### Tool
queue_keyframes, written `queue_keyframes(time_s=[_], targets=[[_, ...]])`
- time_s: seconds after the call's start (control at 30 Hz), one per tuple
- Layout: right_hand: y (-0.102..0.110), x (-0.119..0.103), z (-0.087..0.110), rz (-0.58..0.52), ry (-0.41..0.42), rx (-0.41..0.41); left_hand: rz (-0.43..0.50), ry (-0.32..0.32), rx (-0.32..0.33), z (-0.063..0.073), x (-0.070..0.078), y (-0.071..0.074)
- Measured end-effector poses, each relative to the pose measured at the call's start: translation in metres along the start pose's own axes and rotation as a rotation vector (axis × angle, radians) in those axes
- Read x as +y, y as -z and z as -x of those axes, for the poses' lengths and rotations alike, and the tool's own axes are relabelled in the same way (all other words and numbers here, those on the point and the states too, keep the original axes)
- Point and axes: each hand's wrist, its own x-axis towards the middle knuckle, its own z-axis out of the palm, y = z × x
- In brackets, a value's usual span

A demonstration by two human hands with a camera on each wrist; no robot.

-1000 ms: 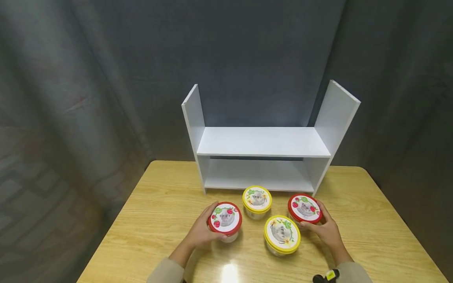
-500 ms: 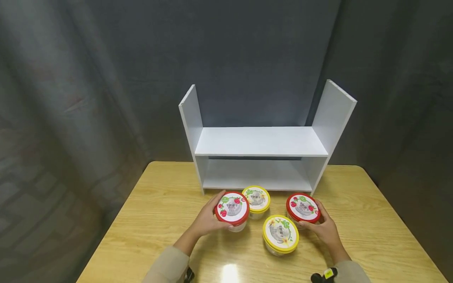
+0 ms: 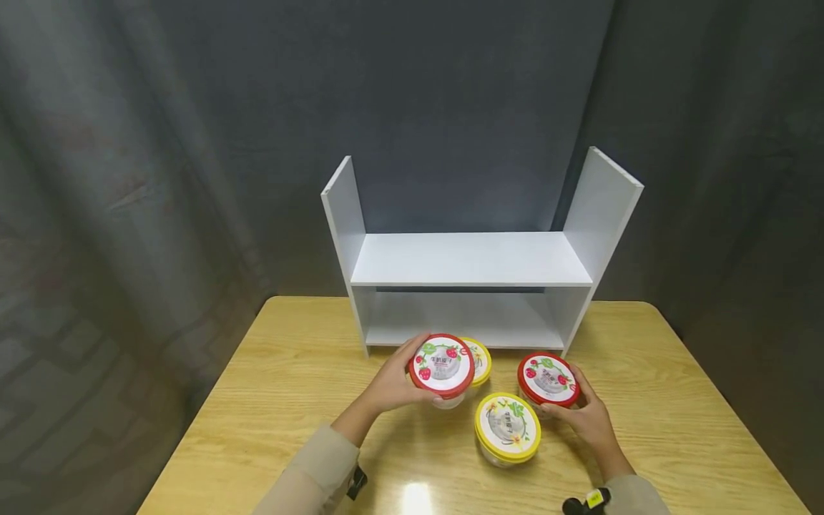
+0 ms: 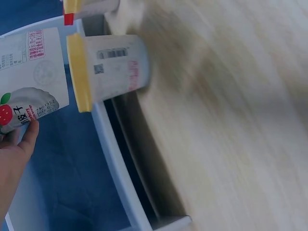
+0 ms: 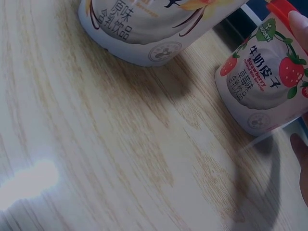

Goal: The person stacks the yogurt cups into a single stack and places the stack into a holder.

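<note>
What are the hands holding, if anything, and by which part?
The left hand holds a red-lidded cup by its upper left side; the right hand grips another red-lidded cup by its upper right side.

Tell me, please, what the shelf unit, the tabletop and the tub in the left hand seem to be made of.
Shelf unit: probably painted or laminated board, fairly matte, from its flat white panels.
Tabletop: wood or wood-look laminate, glossy, with grain and a bright reflection.
Tub: perhaps plastic or coated paper, judging by smooth, printed sides.

Studio-like setting: dark curtains (image 3: pixel 463 93) around a wooden table (image 3: pixel 669 408) and white shelf (image 3: pixel 470 259).
</note>
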Motion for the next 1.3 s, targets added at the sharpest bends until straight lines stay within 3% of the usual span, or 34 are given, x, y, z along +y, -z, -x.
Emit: queue_keyframes(time_s=[0.23, 0.57, 0.87, 1.3], targets=[[0.001, 0.001, -0.001, 0.021, -0.003, 0.002, 0.002, -0.050, -0.031, -0.007, 0.036, 0.000], [0.001, 0.000, 0.000, 0.013, -0.007, 0.005, 0.019, -0.054, -0.040, -0.031, 0.014, -0.020], [0.000, -0.001, 0.001, 0.009, -0.010, 0.009, 0.058, -0.037, -0.081, -0.048, 0.023, -0.033], [-0.001, -0.001, -0.001, -0.014, 0.035, -0.001, 0.029, -0.029, -0.115, -0.071, 0.037, -0.056]])
